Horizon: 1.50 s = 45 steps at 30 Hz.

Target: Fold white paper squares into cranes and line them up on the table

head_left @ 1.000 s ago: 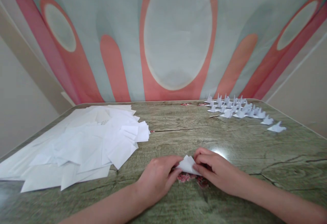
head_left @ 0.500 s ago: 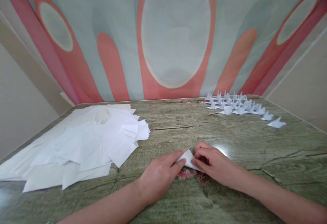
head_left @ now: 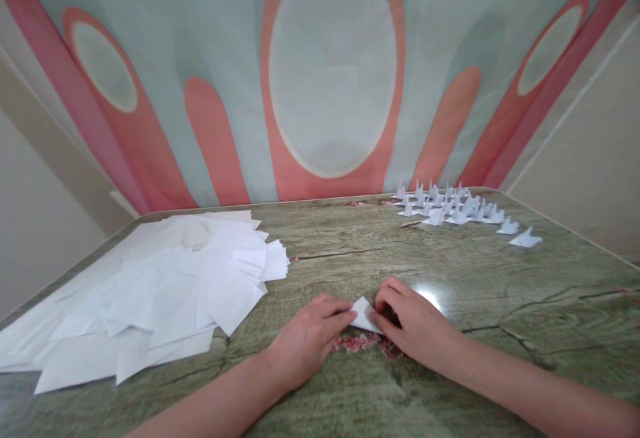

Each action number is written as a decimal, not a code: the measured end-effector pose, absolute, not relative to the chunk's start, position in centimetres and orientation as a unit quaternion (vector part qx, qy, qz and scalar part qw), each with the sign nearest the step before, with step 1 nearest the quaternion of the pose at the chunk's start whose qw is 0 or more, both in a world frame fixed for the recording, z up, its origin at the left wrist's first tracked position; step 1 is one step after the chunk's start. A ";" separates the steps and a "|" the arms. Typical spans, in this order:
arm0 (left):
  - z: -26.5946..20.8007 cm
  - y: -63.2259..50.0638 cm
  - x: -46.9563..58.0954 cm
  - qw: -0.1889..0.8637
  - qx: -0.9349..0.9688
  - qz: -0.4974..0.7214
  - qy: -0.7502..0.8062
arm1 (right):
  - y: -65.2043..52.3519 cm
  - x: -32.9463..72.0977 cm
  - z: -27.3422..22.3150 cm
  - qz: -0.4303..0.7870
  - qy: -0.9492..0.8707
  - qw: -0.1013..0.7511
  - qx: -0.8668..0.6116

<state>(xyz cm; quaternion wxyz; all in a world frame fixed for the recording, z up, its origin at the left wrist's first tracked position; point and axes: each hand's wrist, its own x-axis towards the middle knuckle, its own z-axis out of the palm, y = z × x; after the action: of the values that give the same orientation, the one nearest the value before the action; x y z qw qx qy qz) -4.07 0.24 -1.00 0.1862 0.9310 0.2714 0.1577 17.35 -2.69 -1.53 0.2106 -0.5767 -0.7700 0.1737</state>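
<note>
Between my hands, a small folded piece of white paper (head_left: 364, 315) lies on the table near the front middle, its pointed corner facing away from me. My left hand (head_left: 311, 333) grips its left edge, fingers pressed together at the paper. At the right edge, my right hand (head_left: 411, 315) pinches the paper between thumb and curled fingers. The fingertips hide both side corners of the fold.
A broad, loose pile of white paper sheets (head_left: 165, 291) covers the left of the wood-patterned table (head_left: 330, 265). Several folded white paper cranes (head_left: 457, 208) stand at the far right. A patterned backdrop (head_left: 330, 78) rises behind the table's back edge.
The whole view has shifted slightly, so things appear a little further left and lower. Both hands stay at the folded paper; the left fingers have drawn back slightly, baring more of it.
</note>
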 end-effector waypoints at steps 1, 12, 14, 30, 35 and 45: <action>-1.0 0.3 -4.1 0.188 0.931 0.160 0.270 | -2.6 17.4 -1.5 0.166 -0.771 0.207 -0.579; -1.2 0.4 -4.1 0.179 0.932 0.156 0.274 | -3.2 18.1 -0.5 0.167 -0.843 0.195 -0.473; -1.2 0.3 -4.0 0.174 0.932 0.153 0.277 | -3.4 18.3 -0.4 0.144 -0.858 0.168 -0.463; -1.1 0.4 -3.7 0.131 0.934 0.154 0.296 | -2.7 18.9 -2.8 0.112 -0.861 0.216 -0.448; -1.1 0.5 -3.8 0.125 0.934 0.163 0.292 | -2.4 18.7 -3.1 0.123 -0.857 0.222 -0.448; -1.1 0.7 -3.9 0.119 0.934 0.182 0.285 | -2.2 18.6 -3.0 0.130 -0.854 0.232 -0.447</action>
<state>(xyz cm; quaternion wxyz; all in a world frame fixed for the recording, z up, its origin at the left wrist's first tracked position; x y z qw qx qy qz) -3.95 0.74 -1.09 0.1187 0.9336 0.2852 0.1816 18.59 -2.25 -2.99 0.2320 -0.4474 -0.8538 0.1302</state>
